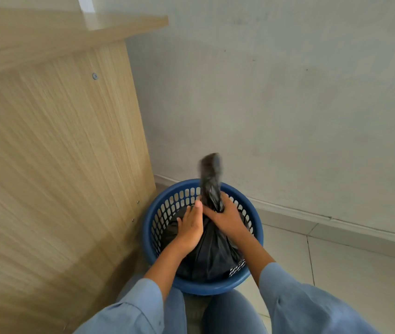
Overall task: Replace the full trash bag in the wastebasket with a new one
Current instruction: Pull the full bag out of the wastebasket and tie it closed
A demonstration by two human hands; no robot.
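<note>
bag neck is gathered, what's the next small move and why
Probably lift straight up with the right hand: it is already closed around the twisted neck of the black trash bag, which still sits inside the blue wastebasket. The left hand rests flat on the bag, free to steady the basket.

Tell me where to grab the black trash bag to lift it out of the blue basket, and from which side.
Grip the black trash bag at its gathered neck, from above. The twisted top stands upright over the blue basket rim, narrow enough for one fist; the right hand already closes around it, while the left hand rests on the bulging body, which probably offers no firm hold.
</note>
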